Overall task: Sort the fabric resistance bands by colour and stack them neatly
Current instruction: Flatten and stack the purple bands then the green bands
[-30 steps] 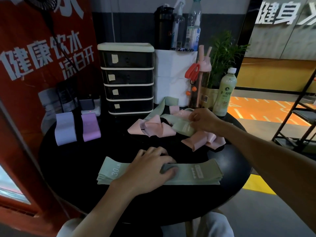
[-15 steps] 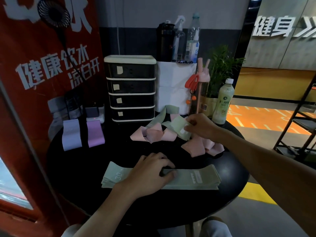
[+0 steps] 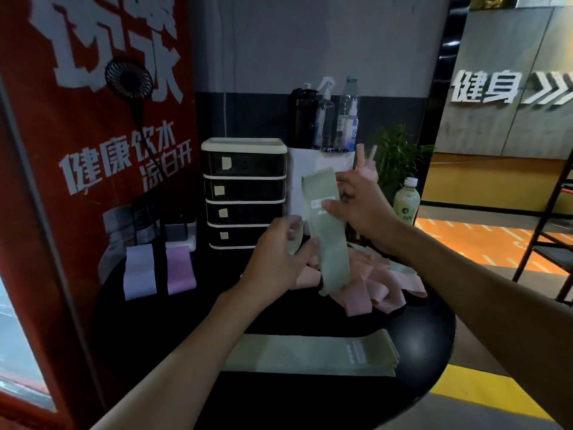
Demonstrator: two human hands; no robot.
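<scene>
A single green band [image 3: 328,243] is held upright in the air above the far middle of the desk [image 3: 418,342], its lower end hanging just over the pink pile [image 3: 381,290]. It is pinched near its white label by the right hand [image 3: 362,209], thumb in front and the other fingers [image 3: 347,184] curled behind. The left hand [image 3: 273,259] is set against the band's left edge lower down, fingers curled, and a fold appears to be gripped there, though this cannot be told for sure.

The step in hand is judged to be the straightening of this band before stacking. Next, it would need to be pulled flat, turned lengthwise and laid squarely on the green stack [image 3: 310,353] at the near edge, edges aligned.

Counted: one green band in hand; one green stack of several layers, their number not readable; one lilac band [image 3: 139,271] and one purple band [image 3: 181,270] laid side by side at the far left; several tangled pink bands, not countable. A drawer unit [image 3: 245,193] of four drawers is seen beyond.
</scene>
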